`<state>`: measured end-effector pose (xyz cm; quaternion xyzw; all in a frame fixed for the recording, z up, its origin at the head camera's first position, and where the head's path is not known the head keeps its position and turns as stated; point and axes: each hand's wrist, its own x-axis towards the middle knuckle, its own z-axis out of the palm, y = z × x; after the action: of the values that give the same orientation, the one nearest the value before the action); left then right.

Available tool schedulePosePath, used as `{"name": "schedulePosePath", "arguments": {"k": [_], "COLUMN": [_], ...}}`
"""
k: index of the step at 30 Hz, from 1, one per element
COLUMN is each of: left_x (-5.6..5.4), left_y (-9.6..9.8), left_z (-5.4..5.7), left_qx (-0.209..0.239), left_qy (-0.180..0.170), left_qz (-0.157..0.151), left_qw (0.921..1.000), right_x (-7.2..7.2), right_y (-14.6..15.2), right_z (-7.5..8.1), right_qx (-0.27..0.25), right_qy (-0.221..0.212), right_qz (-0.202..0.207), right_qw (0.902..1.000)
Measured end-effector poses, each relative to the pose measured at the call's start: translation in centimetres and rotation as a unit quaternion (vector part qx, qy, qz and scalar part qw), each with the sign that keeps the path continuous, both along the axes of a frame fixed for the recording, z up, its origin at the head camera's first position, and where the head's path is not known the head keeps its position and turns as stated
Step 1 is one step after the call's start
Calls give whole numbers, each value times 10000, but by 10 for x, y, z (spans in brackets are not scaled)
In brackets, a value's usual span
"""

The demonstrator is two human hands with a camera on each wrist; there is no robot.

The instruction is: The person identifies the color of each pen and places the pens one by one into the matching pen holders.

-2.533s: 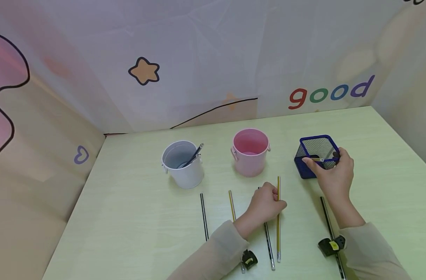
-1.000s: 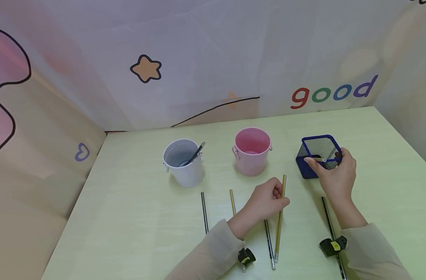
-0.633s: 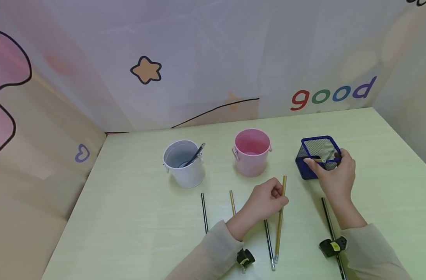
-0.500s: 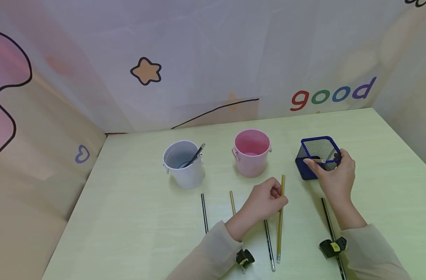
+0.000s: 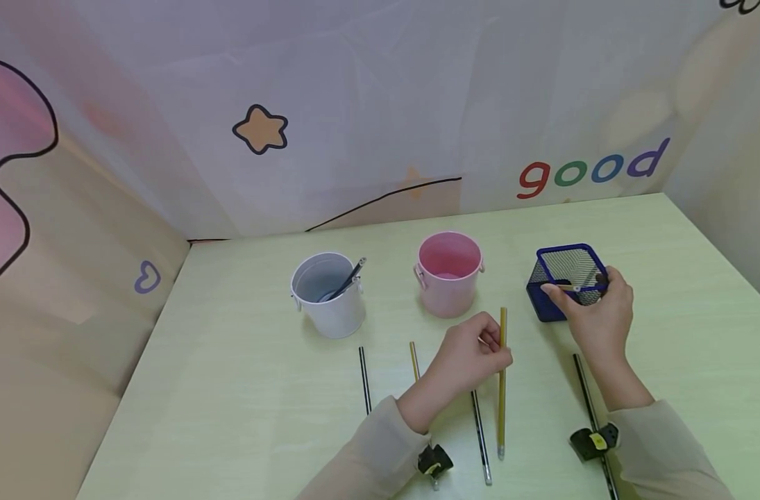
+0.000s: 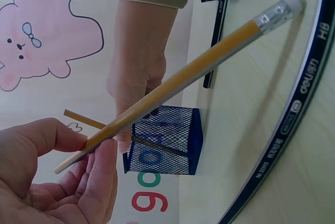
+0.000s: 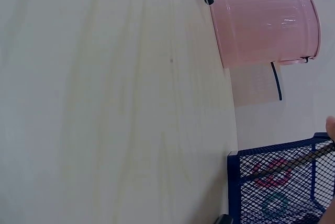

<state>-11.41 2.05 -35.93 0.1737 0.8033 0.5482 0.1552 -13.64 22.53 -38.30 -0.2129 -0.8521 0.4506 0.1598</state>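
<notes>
Between thumb and fingers, my left hand pinches a yellow pencil near its far end. In the left wrist view that pencil slants up from the table, its eraser end lifted over its shadow. My right hand grips the near rim of a blue mesh pen holder, thumb in front and fingers on the right side. Another yellow pencil leans inside the holder, its end sticking out past the rim. A black-striped pencil lies on the table just left of the held one.
A pink bucket stands at the back middle. Left of it is a white bucket with a dark pencil in it. More pencils lie in front: a black one, a yellow one and a dark one by the right forearm.
My left hand has pinched the yellow pencil and raised it off the table, its eraser end shifting slightly and coming up. My right hand stays on the mesh holder.
</notes>
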Motion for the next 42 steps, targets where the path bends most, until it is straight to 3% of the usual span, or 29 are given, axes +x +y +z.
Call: {"name": "schedulePosePath", "arguments": {"k": [16, 25, 31, 35, 42], "left_x": [-1, -4, -10, -13, -19], "left_y": [-1, -2, -6, -10, -16], "left_z": [9, 13, 14, 17, 29], "left_qx": [891, 1533, 2051, 2167, 2031], "left_qy": [466, 520, 875, 1102, 1387], "left_qz": [263, 748, 850, 929, 1004], "left_qw": [9946, 9840, 9711, 9655, 9641], "right_x": [0, -2, -2, -2, -2], "right_y": [2, 0, 0, 0, 0], "right_z": [0, 0, 0, 0, -1], "right_qx": [-68, -28, -7, -15, -21], "right_qy": [-32, -138, -163, -189, -103], "right_qz": [-77, -38, -30, -33, -66], "right_qw": [9999, 9999, 9999, 9998, 9999]}}
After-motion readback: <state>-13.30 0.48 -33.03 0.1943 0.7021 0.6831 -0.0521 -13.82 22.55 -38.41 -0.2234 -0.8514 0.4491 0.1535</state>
